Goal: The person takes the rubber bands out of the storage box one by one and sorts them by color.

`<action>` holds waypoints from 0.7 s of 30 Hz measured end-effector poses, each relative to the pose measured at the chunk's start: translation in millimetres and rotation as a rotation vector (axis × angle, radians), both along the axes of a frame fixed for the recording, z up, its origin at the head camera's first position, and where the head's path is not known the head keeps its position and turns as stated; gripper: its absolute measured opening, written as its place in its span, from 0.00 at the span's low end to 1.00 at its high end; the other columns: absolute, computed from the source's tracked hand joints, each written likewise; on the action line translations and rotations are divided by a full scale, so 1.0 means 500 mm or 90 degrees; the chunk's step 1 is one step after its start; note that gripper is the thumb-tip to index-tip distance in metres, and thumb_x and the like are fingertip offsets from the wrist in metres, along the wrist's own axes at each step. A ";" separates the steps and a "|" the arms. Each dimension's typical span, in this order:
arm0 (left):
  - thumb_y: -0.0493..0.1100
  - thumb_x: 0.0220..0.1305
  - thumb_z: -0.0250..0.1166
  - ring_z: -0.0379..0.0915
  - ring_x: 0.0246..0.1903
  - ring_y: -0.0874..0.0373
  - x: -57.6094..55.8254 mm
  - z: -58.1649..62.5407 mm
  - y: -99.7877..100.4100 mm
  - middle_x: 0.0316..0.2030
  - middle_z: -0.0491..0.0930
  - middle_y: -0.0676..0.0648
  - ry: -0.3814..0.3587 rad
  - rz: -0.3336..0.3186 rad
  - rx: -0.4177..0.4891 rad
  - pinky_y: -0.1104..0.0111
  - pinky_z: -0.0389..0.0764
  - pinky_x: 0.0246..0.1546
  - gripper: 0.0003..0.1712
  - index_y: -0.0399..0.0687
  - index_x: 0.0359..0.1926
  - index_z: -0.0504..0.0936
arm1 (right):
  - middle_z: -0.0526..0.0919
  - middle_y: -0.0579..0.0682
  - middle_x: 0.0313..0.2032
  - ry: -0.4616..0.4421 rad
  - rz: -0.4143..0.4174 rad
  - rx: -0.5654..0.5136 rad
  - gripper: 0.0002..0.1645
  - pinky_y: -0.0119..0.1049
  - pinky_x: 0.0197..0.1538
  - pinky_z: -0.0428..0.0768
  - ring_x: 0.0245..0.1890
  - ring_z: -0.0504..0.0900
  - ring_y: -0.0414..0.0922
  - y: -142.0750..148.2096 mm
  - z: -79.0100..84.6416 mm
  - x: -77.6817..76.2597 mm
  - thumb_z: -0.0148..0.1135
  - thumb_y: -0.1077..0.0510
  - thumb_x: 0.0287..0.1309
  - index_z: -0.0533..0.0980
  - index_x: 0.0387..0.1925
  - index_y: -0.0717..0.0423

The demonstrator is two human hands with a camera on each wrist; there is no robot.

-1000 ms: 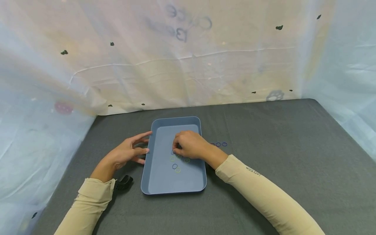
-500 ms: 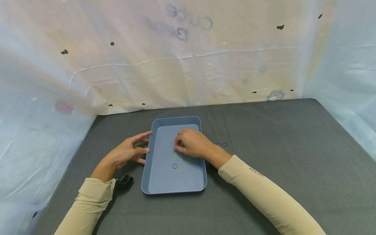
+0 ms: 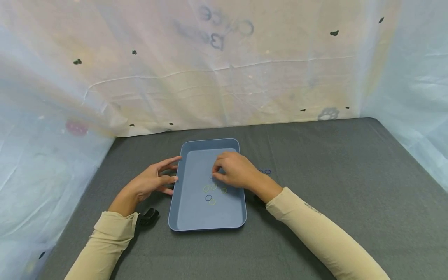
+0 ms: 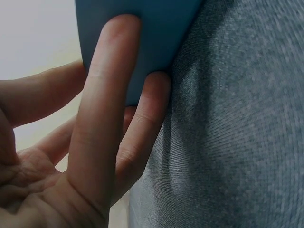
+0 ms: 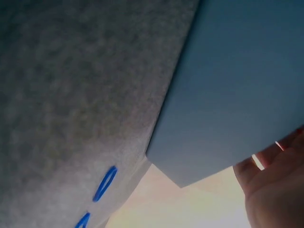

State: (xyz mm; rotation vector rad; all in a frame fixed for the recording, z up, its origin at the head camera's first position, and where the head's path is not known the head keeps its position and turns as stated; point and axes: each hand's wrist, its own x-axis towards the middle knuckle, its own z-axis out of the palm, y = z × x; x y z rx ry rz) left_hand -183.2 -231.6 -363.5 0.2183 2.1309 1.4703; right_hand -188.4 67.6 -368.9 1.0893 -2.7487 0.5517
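Pale printed sheeting curtains three sides of a grey cloth-covered table, forming a makeshift booth; the wider room is hidden.

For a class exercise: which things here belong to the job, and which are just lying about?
Probably the job:
blue-grey rectangular tray, left hand touching it, right hand over it
thin yellow-green rings and a dark-blue ring in it
thin blue rings outside

Just surroundings:
dark-grey cloth underneath
pale patterned sheet behind
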 end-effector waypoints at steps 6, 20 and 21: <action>0.37 0.70 0.62 0.79 0.52 0.45 0.000 -0.001 0.000 0.74 0.50 0.31 0.001 0.004 -0.003 0.53 0.89 0.42 0.44 0.55 0.79 0.49 | 0.86 0.39 0.38 0.013 -0.005 -0.012 0.04 0.38 0.52 0.82 0.45 0.82 0.41 0.012 0.002 0.005 0.69 0.52 0.61 0.86 0.34 0.45; 0.37 0.70 0.62 0.79 0.52 0.45 0.000 0.000 0.001 0.74 0.49 0.30 0.000 -0.001 0.001 0.53 0.89 0.43 0.45 0.54 0.80 0.49 | 0.86 0.40 0.37 0.023 -0.018 -0.031 0.04 0.42 0.54 0.81 0.45 0.82 0.42 0.036 0.005 0.017 0.68 0.52 0.61 0.86 0.33 0.45; 0.37 0.70 0.62 0.79 0.52 0.45 -0.001 0.000 0.001 0.74 0.49 0.30 -0.001 -0.002 0.000 0.53 0.89 0.43 0.45 0.55 0.80 0.49 | 0.86 0.40 0.37 0.022 -0.021 -0.032 0.04 0.42 0.54 0.80 0.45 0.82 0.42 0.037 0.005 0.017 0.68 0.52 0.61 0.86 0.33 0.44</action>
